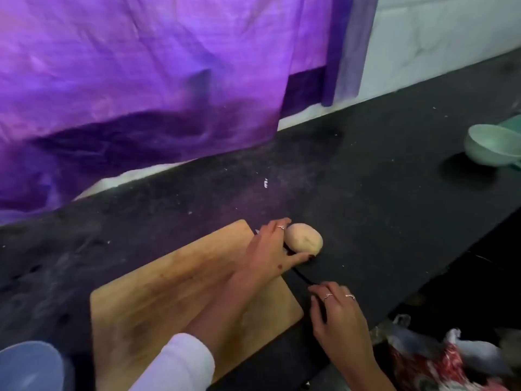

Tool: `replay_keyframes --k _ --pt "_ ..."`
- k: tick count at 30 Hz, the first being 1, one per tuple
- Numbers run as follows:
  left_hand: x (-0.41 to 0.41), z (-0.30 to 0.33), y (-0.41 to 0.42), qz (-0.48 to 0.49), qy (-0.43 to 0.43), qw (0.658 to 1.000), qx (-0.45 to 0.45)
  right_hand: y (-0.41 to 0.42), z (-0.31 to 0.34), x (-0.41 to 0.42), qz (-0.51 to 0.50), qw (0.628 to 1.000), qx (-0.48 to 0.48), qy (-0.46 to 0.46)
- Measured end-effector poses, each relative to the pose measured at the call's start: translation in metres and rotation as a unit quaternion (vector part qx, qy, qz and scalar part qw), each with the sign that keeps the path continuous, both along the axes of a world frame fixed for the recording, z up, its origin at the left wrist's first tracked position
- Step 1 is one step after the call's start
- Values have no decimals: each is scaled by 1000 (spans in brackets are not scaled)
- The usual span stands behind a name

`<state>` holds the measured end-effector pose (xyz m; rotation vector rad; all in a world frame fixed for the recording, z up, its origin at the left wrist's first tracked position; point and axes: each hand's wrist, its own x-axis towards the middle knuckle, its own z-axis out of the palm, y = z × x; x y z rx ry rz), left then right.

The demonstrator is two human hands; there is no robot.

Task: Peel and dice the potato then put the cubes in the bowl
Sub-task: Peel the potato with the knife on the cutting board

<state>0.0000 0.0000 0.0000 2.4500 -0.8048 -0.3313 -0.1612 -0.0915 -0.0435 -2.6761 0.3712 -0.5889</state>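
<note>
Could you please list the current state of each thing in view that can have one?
potato: whole, uncut, lying on the counter just off the board.
cutting board: flat on the counter, nothing cut on it.
bowl: upright, far right; contents not visible.
knife: lying on the counter, mostly hidden.
left hand: touching the potato.
right hand: fingers at the knife handle; grip unclear.

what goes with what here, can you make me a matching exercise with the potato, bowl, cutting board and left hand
Things:
1. potato
2. bowl
3. cutting board
4. left hand

Descriptions:
A. pale green, far right on the counter
B. wooden, under the left forearm
C. touching the potato
D. whole, on the dark counter just off the board

Pairs: 1-D, 2-A, 3-B, 4-C
</note>
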Motion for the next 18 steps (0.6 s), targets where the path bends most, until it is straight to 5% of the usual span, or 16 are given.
replay_keyframes --k 7,18 --pt "-6 -10 -49 41 34 994 90 -20 -2 -1 -17 1000 -2 3" --pt "-16 0 43 172 7 984 -34 -26 -1 39 74 995 -12 66"
